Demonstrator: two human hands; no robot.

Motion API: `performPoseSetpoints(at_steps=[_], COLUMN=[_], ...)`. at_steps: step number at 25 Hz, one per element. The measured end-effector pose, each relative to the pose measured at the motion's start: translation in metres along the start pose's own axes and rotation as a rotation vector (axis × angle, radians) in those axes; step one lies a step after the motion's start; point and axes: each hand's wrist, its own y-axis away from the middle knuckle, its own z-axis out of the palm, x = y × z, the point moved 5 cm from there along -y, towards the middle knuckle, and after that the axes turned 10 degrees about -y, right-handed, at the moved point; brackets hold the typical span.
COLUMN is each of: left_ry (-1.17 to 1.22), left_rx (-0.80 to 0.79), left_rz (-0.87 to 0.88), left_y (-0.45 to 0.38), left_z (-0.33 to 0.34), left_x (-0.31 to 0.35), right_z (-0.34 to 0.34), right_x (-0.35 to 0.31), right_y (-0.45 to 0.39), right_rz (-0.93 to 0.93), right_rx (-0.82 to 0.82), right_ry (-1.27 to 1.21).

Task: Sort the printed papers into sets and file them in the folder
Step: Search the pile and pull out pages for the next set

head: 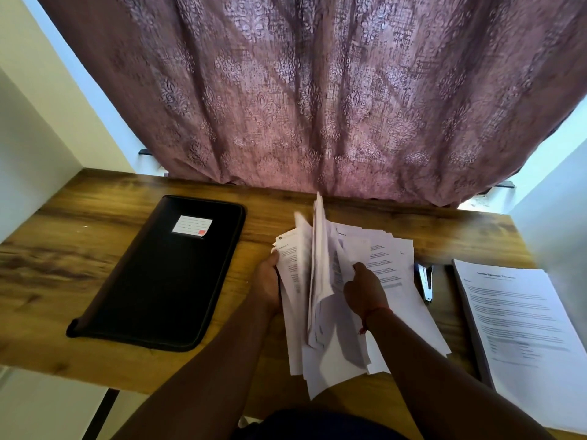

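One closed black folder [165, 274] lies at the left of the counter [63, 236]. Beside it, the left hand [270, 282] grips the left edge of a loose batch of papers [320, 281] while the right hand [362, 287] pinches sheets midway. Best to fan slowly, matching headings. One stapler [425, 282], then one neat stack [524, 328] far right.

your arms are bare to past the elbows, no sleeves showing. left hand [268, 285]: nothing worn, no ring or watch. right hand [365, 289]: thin red thread band [374, 312] round the wrist w/ a small tassel hanging off it. dark navy garment [317, 425] at btm edge, blurred.
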Motion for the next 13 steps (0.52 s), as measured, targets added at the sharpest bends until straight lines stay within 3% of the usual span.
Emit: performPoseSetpoints(at_steps=[2,4,7,13], left_ry=[-0.043,-0.211,-0.528,-0.799], left_rx=[-0.013,-0.006,0.163,0.386], left_rz=[-0.032,0.047,0.234,0.441], left_y=[0.003,-0.002,0.001,0.007], left_z=[0.002,0.0,-0.003,-0.019], left_x=[0.003,0.007,0.018,0.075], right_z=[-0.001,-0.001,-0.001,-0.007], right_x=[0.0,0.001,-0.002,-0.009], right_y=[0.0,-0.001,0.0,0.001], right_rz=[0.005,0.002,-0.007,-0.038], right_rx=[0.0,-0.005,-0.008,0.011], right_ry=[0.015,0.026,0.002,0.021])
